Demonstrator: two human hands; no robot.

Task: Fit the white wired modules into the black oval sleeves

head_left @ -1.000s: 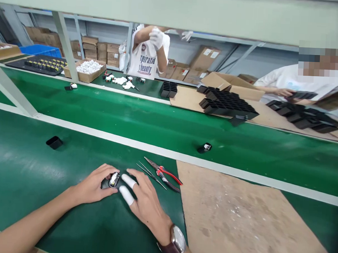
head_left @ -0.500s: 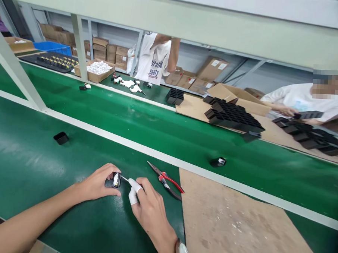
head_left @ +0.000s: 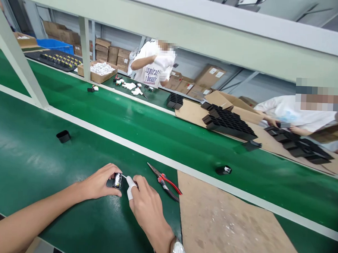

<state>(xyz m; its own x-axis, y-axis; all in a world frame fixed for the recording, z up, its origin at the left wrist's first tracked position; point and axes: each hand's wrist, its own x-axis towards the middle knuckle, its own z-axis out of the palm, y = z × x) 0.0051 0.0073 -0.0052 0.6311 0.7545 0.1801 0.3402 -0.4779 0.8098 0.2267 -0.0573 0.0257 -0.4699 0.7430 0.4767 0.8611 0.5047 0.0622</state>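
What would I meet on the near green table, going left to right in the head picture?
Open black container, left hand holding a small black case, right hand, brown cardboard sheet.

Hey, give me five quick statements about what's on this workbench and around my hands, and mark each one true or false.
1. The left hand holds a small black case. True.
2. The pliers are in the right hand. False: they lie on the green table, and that hand holds a thin metal tool.
3. The brown cardboard sheet is left of the pliers. False: it is right of them.
4. A watch is on the right wrist. True.
5. The white finger cover is on the left hand. False: it is on the right.
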